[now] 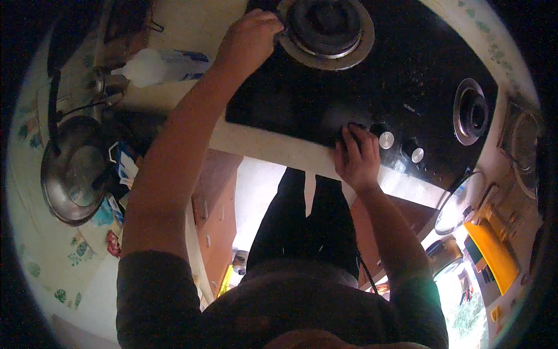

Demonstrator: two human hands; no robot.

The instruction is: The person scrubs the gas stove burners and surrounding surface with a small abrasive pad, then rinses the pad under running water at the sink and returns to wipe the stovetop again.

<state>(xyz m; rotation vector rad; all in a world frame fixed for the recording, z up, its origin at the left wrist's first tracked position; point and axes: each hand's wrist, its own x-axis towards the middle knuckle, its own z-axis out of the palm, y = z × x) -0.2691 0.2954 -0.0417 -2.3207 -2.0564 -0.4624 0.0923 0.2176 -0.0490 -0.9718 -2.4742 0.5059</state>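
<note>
A black glass gas cooktop lies before me. My left hand is held at the left rim of the large burner, its fingers curled. Whether something small is pinched in those fingertips is too dark to tell. At the cooktop's front edge, my right hand has its fingers around a control knob, mostly hidden beneath them. Two more knobs with silver faces, a middle knob and a right-hand knob, show beside it.
A white squeeze bottle lies on the counter left of my forearm. Farther left hangs a frying pan. A second burner sits at the right. Beyond the cooktop's right corner are a glass lid, a pot and a yellow object.
</note>
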